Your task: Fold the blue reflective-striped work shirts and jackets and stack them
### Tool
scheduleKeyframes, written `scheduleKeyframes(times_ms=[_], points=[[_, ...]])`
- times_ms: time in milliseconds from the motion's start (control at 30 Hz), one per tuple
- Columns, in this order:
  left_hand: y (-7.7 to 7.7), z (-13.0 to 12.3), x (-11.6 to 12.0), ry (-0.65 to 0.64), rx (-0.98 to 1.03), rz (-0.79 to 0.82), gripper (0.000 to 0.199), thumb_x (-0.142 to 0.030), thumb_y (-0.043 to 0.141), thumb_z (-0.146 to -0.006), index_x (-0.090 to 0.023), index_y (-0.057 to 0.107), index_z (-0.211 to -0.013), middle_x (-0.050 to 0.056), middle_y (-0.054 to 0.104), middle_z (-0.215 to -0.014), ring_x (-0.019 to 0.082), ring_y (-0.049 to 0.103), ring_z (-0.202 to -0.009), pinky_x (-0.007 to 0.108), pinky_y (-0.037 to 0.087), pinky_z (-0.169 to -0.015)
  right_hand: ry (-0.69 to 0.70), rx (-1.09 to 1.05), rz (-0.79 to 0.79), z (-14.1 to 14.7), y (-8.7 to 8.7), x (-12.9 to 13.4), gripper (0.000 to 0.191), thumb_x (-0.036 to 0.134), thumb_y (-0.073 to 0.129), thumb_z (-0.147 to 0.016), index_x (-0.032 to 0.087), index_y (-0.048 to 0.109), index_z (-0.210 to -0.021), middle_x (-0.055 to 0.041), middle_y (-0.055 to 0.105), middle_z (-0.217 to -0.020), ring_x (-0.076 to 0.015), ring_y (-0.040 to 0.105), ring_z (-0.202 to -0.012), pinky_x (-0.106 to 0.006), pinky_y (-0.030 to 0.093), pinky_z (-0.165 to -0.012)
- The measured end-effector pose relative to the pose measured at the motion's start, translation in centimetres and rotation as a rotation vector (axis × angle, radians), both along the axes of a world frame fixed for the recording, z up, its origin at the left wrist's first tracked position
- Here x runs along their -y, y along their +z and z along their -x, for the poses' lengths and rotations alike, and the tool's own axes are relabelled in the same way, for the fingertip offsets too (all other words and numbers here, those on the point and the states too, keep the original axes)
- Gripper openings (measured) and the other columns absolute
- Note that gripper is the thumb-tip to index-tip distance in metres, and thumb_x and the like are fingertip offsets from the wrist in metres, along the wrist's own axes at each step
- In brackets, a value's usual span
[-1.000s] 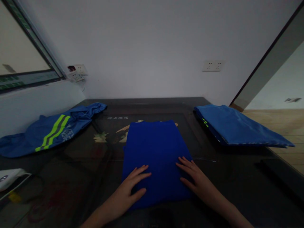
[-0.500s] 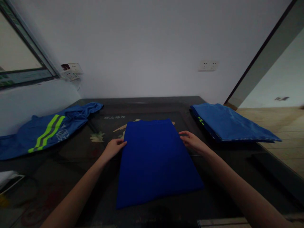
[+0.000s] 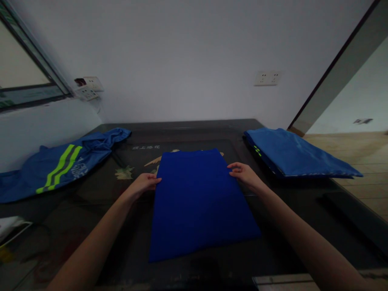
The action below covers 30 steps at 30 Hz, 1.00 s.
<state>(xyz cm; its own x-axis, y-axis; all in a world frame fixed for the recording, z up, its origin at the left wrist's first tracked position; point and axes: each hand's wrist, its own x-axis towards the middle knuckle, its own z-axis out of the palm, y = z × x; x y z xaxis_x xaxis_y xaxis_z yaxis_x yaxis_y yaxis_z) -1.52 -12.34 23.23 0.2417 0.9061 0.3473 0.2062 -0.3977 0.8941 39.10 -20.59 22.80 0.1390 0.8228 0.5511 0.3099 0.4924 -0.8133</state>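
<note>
A folded royal-blue garment (image 3: 200,202) lies flat in front of me, its narrower end towards the wall. My left hand (image 3: 145,184) pinches its left edge, thumb on top near the far end. At the opposite edge, my right hand (image 3: 245,174) has its thumb and forefinger close together on the fabric; the other fingers are bent. Both hands are roughly level with each other, and the garment rests on the dark table (image 3: 127,226). What kind of garment it is cannot be made out.
A crumpled blue work garment (image 3: 60,165) with yellow-green stripes lies at the left. Folded blue garments (image 3: 297,153) are stacked at the right, beyond a dark flat object (image 3: 354,222). A white item (image 3: 12,228) sits near left. The wall (image 3: 182,60) bounds the table's far side.
My fingers have closed in on the garment's side edges, the right hand coming slightly left. The garment stays in place; the view has tilted slightly.
</note>
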Motion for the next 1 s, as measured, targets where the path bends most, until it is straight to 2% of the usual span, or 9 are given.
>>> scheduleKeyframes(times_ms=[100,233,367,467,533,667,767,867,1000], points=[[-0.2,0.1,-0.5,0.095,-0.039,-0.065,0.037,-0.042,0.08,-0.052,-0.017,0.053,-0.06,-0.001,0.061,-0.06,0.014,0.059,-0.058,0.026,0.047,-0.061,-0.042,0.033,-0.022,-0.3,-0.2,-0.3,0.025,0.014,0.066,-0.068,0.016,0.063,-0.093,0.005,0.054,-0.059,-0.0089,0.05,-0.052,-0.02,0.036,-0.049],[-0.2,0.3,-0.9,0.302,-0.279,-0.248,0.033,-0.044,0.073,-0.062,-0.019,0.052,-0.06,0.0,0.058,-0.056,0.018,0.06,-0.058,0.028,0.045,-0.058,-0.143,0.136,-0.042,-0.6,-0.6,-1.1,0.023,0.014,0.067,-0.066,0.016,0.067,-0.089,0.0039,0.055,-0.06,-0.0102,0.052,-0.053,-0.022,0.038,-0.051],[-0.4,0.0,-0.3,0.489,-0.463,-0.529,0.033,-0.04,0.062,-0.076,-0.015,0.066,-0.097,0.011,0.068,-0.097,0.026,0.065,-0.089,0.036,0.051,-0.079,-0.373,0.379,-0.213,-0.3,-1.1,-1.1,0.023,0.015,0.061,-0.072,0.017,0.069,-0.094,-0.0045,0.064,-0.086,-0.0143,0.06,-0.068,-0.028,0.05,-0.065],[-1.1,-1.6,0.6,0.648,-0.544,-0.839,0.053,-0.035,0.054,-0.083,-0.013,0.051,-0.132,0.018,0.054,-0.131,0.031,0.054,-0.119,0.045,0.043,-0.1,-0.565,0.564,-0.426,1.4,-1.5,-0.3,0.034,0.022,0.051,-0.084,0.018,0.066,-0.114,-0.0135,0.058,-0.121,-0.023,0.062,-0.101,-0.038,0.05,-0.088],[-1.8,-3.4,1.2,0.628,-0.649,-0.963,0.053,-0.034,0.046,-0.09,-0.017,0.046,-0.14,0.015,0.044,-0.144,0.03,0.041,-0.133,0.049,0.033,-0.109,-0.594,0.718,-0.496,3.0,-2.0,0.1,0.041,0.028,0.044,-0.09,0.017,0.06,-0.128,-0.0153,0.05,-0.137,-0.0268,0.049,-0.125,-0.043,0.042,-0.103],[-3.3,-6.3,1.2,0.479,-0.852,-0.907,0.05,-0.04,0.033,-0.098,-0.03,0.038,-0.146,0.006,0.032,-0.155,0.027,0.024,-0.144,0.051,0.021,-0.115,-0.548,1.027,-0.348,5.4,-3.4,0.0,0.051,0.036,0.04,-0.095,0.02,0.045,-0.143,-0.012,0.037,-0.151,-0.0294,0.03,-0.141,-0.054,0.027,-0.113],[-3.9,-6.4,0.2,0.455,-0.868,-0.792,0.055,-0.048,0.033,-0.097,-0.032,0.032,-0.149,0.006,0.027,-0.157,0.027,0.022,-0.145,0.052,0.02,-0.115,-0.531,1.079,-0.24,5.1,-4.2,-0.7,0.057,0.044,0.039,-0.096,0.018,0.038,-0.147,-0.0125,0.033,-0.153,-0.0295,0.026,-0.143,-0.056,0.023,-0.113],[-3.2,-5.1,-1.5,0.42,-0.757,-0.792,0.055,-0.048,0.039,-0.094,-0.028,0.038,-0.146,0.008,0.029,-0.156,0.028,0.026,-0.143,0.051,0.021,-0.115,-0.48,0.968,-0.264,3.4,-3.6,-1.6,0.054,0.044,0.045,-0.093,0.019,0.046,-0.142,-0.0123,0.04,-0.149,-0.0286,0.034,-0.139,-0.054,0.024,-0.113],[0.3,-3.1,-3.8,0.534,-0.381,-0.668,0.048,-0.029,0.048,-0.088,-0.013,0.054,-0.133,0.017,0.05,-0.14,0.027,0.048,-0.128,0.041,0.035,-0.109,-0.414,0.497,-0.304,1.1,0.6,-3.3,0.032,0.029,0.054,-0.088,0.018,0.064,-0.118,-0.0113,0.065,-0.118,-0.0235,0.058,-0.113,-0.043,0.04,-0.104]])
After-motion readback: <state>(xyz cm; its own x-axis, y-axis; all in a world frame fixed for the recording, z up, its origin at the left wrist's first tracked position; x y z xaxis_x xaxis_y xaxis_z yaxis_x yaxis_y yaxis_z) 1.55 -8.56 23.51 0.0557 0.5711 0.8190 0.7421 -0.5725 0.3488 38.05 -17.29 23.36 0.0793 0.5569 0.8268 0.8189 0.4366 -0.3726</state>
